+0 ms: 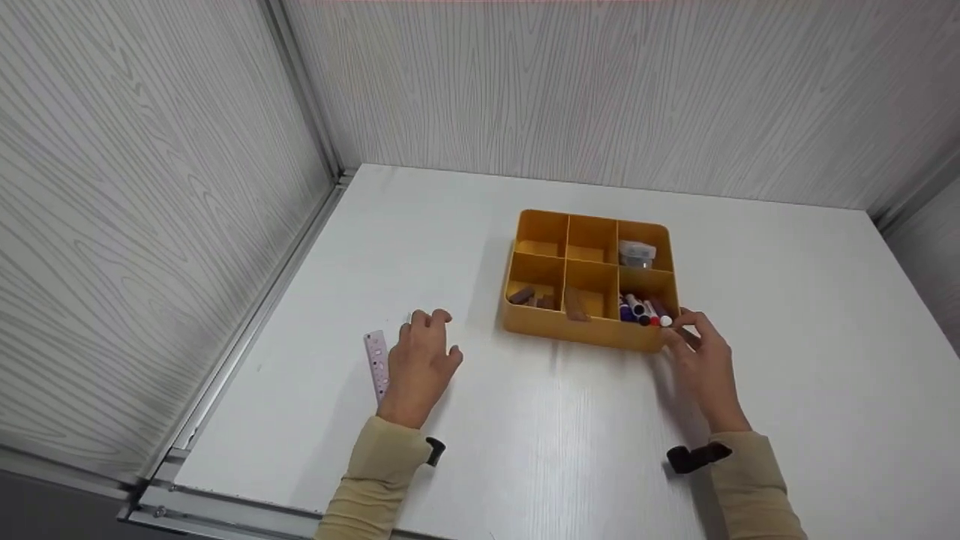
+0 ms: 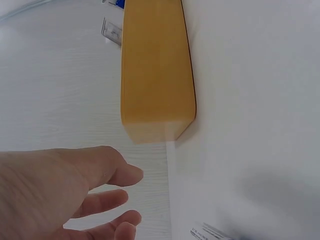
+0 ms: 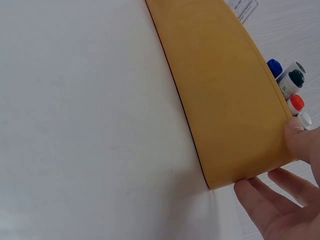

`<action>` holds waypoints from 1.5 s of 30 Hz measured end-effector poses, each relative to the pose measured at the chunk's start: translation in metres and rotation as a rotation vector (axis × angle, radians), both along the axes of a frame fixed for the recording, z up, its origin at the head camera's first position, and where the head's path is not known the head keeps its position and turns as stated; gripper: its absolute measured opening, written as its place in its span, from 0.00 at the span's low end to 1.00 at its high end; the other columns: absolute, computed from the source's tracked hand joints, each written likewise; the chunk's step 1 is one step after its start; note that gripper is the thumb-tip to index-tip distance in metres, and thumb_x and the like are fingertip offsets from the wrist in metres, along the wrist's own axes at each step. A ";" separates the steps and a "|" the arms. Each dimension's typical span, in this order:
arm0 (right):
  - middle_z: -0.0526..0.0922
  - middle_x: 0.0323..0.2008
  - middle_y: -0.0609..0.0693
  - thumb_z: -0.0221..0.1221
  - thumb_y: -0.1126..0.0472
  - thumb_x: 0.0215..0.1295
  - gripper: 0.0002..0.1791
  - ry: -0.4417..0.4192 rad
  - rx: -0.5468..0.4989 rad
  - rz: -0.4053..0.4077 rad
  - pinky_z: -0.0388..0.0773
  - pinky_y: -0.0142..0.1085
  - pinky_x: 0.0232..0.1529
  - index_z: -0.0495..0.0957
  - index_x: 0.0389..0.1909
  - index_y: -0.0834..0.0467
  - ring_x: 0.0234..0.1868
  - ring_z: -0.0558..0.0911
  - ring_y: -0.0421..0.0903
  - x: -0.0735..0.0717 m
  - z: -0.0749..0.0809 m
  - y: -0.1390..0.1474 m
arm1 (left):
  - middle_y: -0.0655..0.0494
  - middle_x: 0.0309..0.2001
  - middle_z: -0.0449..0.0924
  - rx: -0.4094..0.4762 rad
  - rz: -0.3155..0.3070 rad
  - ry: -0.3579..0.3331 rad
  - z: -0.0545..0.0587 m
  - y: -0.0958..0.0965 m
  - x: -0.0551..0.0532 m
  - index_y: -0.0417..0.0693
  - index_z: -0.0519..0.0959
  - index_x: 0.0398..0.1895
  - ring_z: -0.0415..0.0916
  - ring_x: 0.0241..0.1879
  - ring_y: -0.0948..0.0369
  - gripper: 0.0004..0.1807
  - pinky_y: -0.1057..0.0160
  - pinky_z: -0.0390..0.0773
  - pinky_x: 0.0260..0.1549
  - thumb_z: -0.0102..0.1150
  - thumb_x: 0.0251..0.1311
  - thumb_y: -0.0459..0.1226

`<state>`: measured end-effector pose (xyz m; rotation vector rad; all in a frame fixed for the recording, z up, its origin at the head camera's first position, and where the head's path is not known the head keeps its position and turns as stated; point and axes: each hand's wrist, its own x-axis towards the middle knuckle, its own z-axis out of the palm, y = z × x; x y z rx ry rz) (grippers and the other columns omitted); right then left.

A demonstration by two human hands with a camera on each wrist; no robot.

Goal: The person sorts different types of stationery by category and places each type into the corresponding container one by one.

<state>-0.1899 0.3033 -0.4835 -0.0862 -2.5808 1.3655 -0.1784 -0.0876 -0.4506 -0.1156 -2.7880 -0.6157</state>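
Observation:
A yellow organizer box point(image 1: 540, 324) with six compartments sits on the white table. My right hand point(image 1: 705, 371) grips its near right corner; in the right wrist view the thumb lies at the rim and the fingers against the side wall. Several capped markers point(image 1: 646, 309) stand in the compartment by that hand. To the left of the box, my left hand point(image 1: 421, 367) hovers with loosely bent fingers and holds nothing. Beside it lies a pink ruler point(image 1: 376, 360), partly hidden by the hand. A printed item point(image 2: 209, 232) shows at the bottom edge of the left wrist view, its kind unclear.
Small brown blocks point(image 1: 525, 295) lie in the near left compartment. A clear packet point(image 1: 637, 253) is in the far right one. A brownish strip point(image 1: 575, 304) leans at the front middle compartment. Wood-grain panels point(image 1: 600, 97) stand behind and to the left of the table.

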 end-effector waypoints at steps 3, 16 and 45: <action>0.64 0.73 0.60 0.57 0.49 0.71 0.17 -0.009 -0.004 0.002 0.71 0.52 0.64 0.69 0.50 0.57 0.66 0.73 0.64 0.000 0.000 -0.001 | 0.42 0.47 0.77 -0.006 0.035 -0.041 -0.001 -0.005 0.001 0.43 0.76 0.55 0.77 0.40 0.49 0.23 0.53 0.80 0.29 0.69 0.55 0.36; 0.65 0.73 0.59 0.58 0.49 0.69 0.18 -0.001 -0.008 0.017 0.73 0.50 0.62 0.70 0.49 0.56 0.66 0.73 0.64 0.000 0.001 -0.003 | 0.38 0.34 0.78 -0.203 0.114 -0.146 -0.012 -0.014 0.007 0.29 0.77 0.48 0.74 0.21 0.53 0.19 0.54 0.75 0.18 0.66 0.55 0.31; 0.64 0.73 0.60 0.57 0.50 0.71 0.17 -0.005 -0.005 0.008 0.73 0.51 0.63 0.69 0.49 0.58 0.66 0.73 0.64 0.002 0.004 -0.001 | 0.47 0.22 0.79 -0.099 0.080 -0.171 -0.023 -0.010 0.003 0.37 0.81 0.27 0.68 0.19 0.57 0.04 0.56 0.71 0.20 0.62 0.58 0.30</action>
